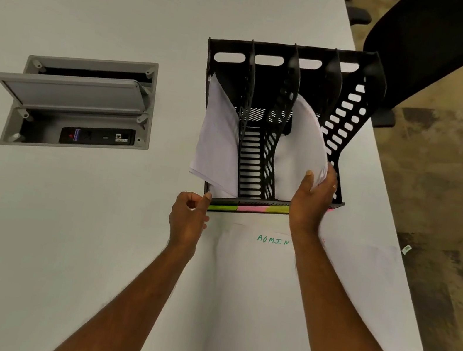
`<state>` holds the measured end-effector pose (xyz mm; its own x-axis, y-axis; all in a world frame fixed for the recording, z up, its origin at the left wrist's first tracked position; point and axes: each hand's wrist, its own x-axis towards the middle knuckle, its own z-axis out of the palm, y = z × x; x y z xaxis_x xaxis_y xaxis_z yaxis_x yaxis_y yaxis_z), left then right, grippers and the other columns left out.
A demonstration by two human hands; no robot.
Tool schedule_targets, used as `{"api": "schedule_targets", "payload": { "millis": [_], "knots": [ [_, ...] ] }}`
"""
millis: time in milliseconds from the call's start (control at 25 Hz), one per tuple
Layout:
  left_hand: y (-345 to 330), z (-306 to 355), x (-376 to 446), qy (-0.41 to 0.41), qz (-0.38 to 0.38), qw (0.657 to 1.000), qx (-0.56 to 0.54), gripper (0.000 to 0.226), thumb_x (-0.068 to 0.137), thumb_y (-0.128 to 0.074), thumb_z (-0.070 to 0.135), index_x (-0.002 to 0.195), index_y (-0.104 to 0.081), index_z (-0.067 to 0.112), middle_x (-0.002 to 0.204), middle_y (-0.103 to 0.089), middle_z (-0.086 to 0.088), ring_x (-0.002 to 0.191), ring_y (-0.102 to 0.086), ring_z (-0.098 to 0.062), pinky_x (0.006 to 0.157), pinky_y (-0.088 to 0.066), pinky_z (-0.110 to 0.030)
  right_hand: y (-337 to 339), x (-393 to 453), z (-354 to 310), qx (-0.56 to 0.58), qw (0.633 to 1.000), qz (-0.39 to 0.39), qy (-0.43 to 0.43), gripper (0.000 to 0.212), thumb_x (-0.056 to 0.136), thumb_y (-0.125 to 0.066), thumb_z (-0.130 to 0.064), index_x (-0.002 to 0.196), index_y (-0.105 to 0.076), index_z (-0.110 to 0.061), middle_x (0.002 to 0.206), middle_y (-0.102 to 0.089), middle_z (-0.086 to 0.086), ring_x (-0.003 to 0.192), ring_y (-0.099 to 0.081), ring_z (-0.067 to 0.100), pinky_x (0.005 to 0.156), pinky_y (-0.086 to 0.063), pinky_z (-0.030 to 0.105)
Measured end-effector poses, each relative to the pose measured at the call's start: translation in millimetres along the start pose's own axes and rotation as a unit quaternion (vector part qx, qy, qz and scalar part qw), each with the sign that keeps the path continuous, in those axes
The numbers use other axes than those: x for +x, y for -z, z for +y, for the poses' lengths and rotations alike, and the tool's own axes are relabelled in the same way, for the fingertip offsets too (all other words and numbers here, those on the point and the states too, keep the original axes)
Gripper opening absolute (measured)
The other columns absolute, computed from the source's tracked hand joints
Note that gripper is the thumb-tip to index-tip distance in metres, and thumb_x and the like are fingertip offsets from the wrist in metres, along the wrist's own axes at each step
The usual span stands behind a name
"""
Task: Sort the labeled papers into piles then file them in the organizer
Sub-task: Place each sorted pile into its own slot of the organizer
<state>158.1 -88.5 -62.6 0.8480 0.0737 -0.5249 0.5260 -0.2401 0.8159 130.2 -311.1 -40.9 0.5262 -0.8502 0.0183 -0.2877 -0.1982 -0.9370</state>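
A black slotted organizer (274, 68) stands on the white table, with green and pink sticky labels along its front edge. One bent stack of white papers (218, 139) sits in its leftmost slot. My right hand (313, 196) grips a second curved stack of papers (300, 144) that is partly down in the third slot. My left hand (188, 217) is loosely curled, with its thumb touching the organizer's front left corner. A pile of white sheets marked "ADMIN" in green (255, 297) lies flat between my forearms.
An open grey power and data box (81, 105) is sunk into the table (61, 222) at the left. A black office chair (433, 40) stands beyond the table's right edge. More white paper (365, 285) lies at the right near that edge.
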Motion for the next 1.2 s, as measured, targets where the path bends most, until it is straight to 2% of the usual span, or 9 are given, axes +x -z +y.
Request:
{"api": "schedule_targets", "payload": {
  "millis": [120,240,360,520,640,800,1000,1120,1200],
  "knots": [
    [-1,-31,-17,0.022,0.007,1.0,0.012,0.038,0.091,-0.069,0.047,0.102,-0.056,0.014,0.094,-0.063,0.0,0.079,-0.061,-0.016,0.072,-0.053,-0.032,24,-14,0,0.025,1.0,0.002,-0.009,0.04,0.101,-0.054,-0.02,0.139,-0.045,-0.02,0.135,-0.052,-0.001,0.119,-0.055,0.009,0.088,-0.051,0.013],
    [-4,-75,-43,0.099,-0.037,0.991,0.08,0.032,0.089,-0.074,0.037,0.101,-0.055,0.015,0.085,-0.057,0.007,0.085,-0.055,-0.017,0.076,-0.042,-0.027,52,-60,22,-0.003,1.0,-0.016,-0.018,0.038,0.102,-0.053,-0.026,0.139,-0.046,-0.023,0.137,-0.052,-0.005,0.12,-0.053,0.002,0.092,-0.048,0.012],
    [-11,-102,-67,0.173,-0.083,0.975,0.113,0.037,0.088,-0.077,0.028,0.116,-0.059,0.011,0.103,-0.064,-0.004,0.096,-0.062,-0.024,0.084,-0.05,-0.032,75,-132,64,-0.022,0.997,-0.069,-0.039,0.033,0.102,-0.053,-0.017,0.134,-0.052,-0.017,0.134,-0.057,-0.003,0.118,-0.056,0.004,0.093,-0.052,0.022],
    [-9,-104,-75,0.241,-0.178,0.953,0.038,0.026,0.091,-0.072,0.02,0.114,-0.069,0.009,0.107,-0.076,-0.013,0.09,-0.071,-0.025,0.067,-0.056,-0.031,92,-210,111,-0.095,0.976,-0.163,-0.113,0.038,0.102,-0.05,-0.013,0.139,-0.048,-0.018,0.137,-0.056,-0.001,0.126,-0.054,0.014,0.105,-0.045,0.027],
    [-9,-105,-83,0.208,-0.237,0.946,0.072,0.029,0.095,-0.065,0.019,0.124,-0.067,0.016,0.111,-0.075,-0.002,0.098,-0.071,-0.024,0.072,-0.061,-0.033,95,-218,119,-0.102,0.967,-0.199,-0.122,0.04,0.103,-0.047,-0.012,0.142,-0.046,-0.015,0.141,-0.054,-0.001,0.129,-0.052,0.012,0.109,-0.042,0.029],
    [-17,-107,-88,0.178,-0.184,0.957,0.136,0.034,0.098,-0.061,0.019,0.13,-0.063,0.01,0.125,-0.069,-0.01,0.108,-0.066,-0.03,0.097,-0.056,-0.045,95,-203,117,-0.06,0.959,-0.223,-0.166,0.034,0.103,-0.047,-0.008,0.136,-0.051,-0.013,0.135,-0.059,0.0,0.125,-0.057,0.016,0.109,-0.044,0.035],
    [-20,-105,-90,0.167,-0.2,0.956,0.138,0.036,0.096,-0.063,0.019,0.13,-0.063,0.007,0.126,-0.068,-0.013,0.1,-0.063,-0.026,0.089,-0.053,-0.034,98,-192,114,0.032,0.95,-0.215,-0.223,0.034,0.1,-0.047,0.003,0.125,-0.056,-0.019,0.128,-0.063,0.004,0.118,-0.061,0.023,0.105,-0.047,0.039],
    [-4,-97,-90,0.135,-0.205,0.965,0.092,0.036,0.096,-0.063,0.019,0.131,-0.062,0.011,0.124,-0.069,-0.011,0.102,-0.067,-0.026,0.087,-0.056,-0.035,100,-188,106,0.046,0.971,-0.138,-0.192,0.039,0.097,-0.049,0.006,0.125,-0.058,-0.02,0.126,-0.064,-0.002,0.113,-0.063,0.019,0.097,-0.05,0.037],
    [17,-88,-85,0.102,-0.218,0.969,0.053,0.033,0.096,-0.064,0.018,0.128,-0.063,0.017,0.119,-0.071,-0.004,0.098,-0.069,-0.017,0.078,-0.058,-0.028,101,-186,99,0.026,0.984,-0.074,-0.163,0.038,0.097,-0.053,-0.002,0.125,-0.058,-0.027,0.125,-0.063,-0.01,0.112,-0.061,0.008,0.094,-0.051,0.03]
  ]
}}
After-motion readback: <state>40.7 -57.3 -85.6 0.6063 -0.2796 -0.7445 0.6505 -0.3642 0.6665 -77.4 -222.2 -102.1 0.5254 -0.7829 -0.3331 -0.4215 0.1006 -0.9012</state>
